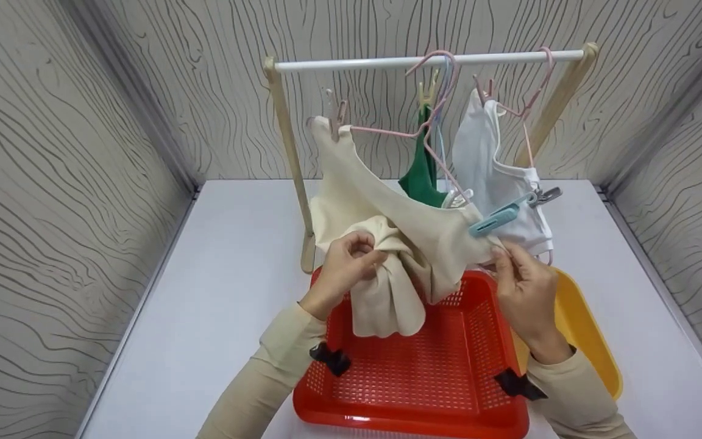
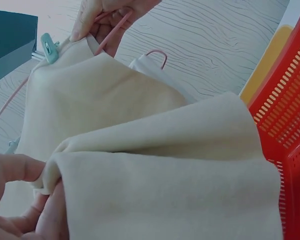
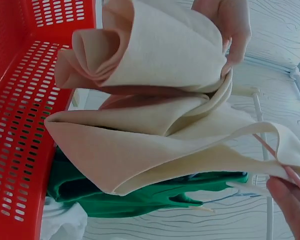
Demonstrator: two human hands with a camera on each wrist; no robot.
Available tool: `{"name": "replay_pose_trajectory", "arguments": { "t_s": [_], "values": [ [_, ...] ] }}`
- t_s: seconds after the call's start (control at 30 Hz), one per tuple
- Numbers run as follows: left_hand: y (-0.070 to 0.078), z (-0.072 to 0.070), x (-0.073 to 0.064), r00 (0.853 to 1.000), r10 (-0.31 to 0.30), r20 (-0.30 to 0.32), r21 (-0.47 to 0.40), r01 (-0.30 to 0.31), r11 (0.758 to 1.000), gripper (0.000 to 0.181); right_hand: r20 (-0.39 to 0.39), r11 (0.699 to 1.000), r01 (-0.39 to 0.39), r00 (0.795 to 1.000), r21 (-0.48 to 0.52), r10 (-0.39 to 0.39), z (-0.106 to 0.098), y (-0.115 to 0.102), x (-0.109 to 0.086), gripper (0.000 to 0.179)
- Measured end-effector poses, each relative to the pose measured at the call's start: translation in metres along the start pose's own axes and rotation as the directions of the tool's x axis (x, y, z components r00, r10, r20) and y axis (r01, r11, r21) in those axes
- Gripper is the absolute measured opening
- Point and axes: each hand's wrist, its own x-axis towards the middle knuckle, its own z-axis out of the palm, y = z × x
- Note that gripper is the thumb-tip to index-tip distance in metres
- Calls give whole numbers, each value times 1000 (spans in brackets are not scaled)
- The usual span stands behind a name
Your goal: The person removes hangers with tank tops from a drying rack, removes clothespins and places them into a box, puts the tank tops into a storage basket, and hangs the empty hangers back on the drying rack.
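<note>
A cream sleeveless top (image 1: 381,183) hangs from a pink hanger (image 1: 387,131). My left hand (image 1: 351,262) pinches a bunched fold of its lower cloth, whose loose end drapes downward. At the garment's right shoulder, my right hand (image 1: 528,286) pinches the strap beside the hanger's end; the left wrist view shows that hand's fingers around the pink hanger arm too. A blue clothespin (image 1: 495,219) is clipped on the cloth just above the right hand. On the other shoulder sits a pink clothespin (image 1: 340,116).
A white rod (image 1: 357,63) on wooden legs carries the hangers. Behind the cream top hang a green garment (image 1: 422,171) and a white garment (image 1: 479,146), the latter with a grey clothespin (image 1: 547,196). Below stand a red perforated basket (image 1: 412,372) and a yellow tray (image 1: 588,335).
</note>
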Motion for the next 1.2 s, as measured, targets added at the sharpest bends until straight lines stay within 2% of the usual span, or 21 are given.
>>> {"name": "replay_pose_trajectory", "arguments": {
  "t_s": [0.2, 0.37, 0.63, 0.87, 1.03, 1.13, 1.2],
  "values": [
    [-3, 4, -9, 997, 18, 70, 15, -19, 1000, 18, 37, 999, 12, 999, 45, -14, -10, 9, 1, 15],
    [-6, 7, -14, 993, 45, 113, 20, -47, 999, 18, 91, 987, 26, 995, 157, -41, -17, 18, 4, 17],
    [-14, 11, -20, 980, 58, 189, 39, -67, 997, 19, 198, 963, -48, 980, 266, -6, -29, 34, 4, 19],
    [-20, 11, -26, 958, 84, 273, 121, -121, 985, 17, 244, 943, -34, 968, 331, -51, -38, 47, 2, 23],
    [-26, 11, -30, 936, 97, 337, 190, -169, 967, 15, 238, 955, -12, 969, 295, -61, -41, 53, 1, 22],
    [-30, 11, -32, 925, 99, 368, 215, -188, 958, 13, 257, 954, -32, 965, 297, -47, -44, 56, -1, 27],
    [-32, 12, -34, 916, 96, 388, 222, -195, 955, 13, 273, 943, -50, 961, 328, -44, -45, 58, -2, 34]
  ]
}}
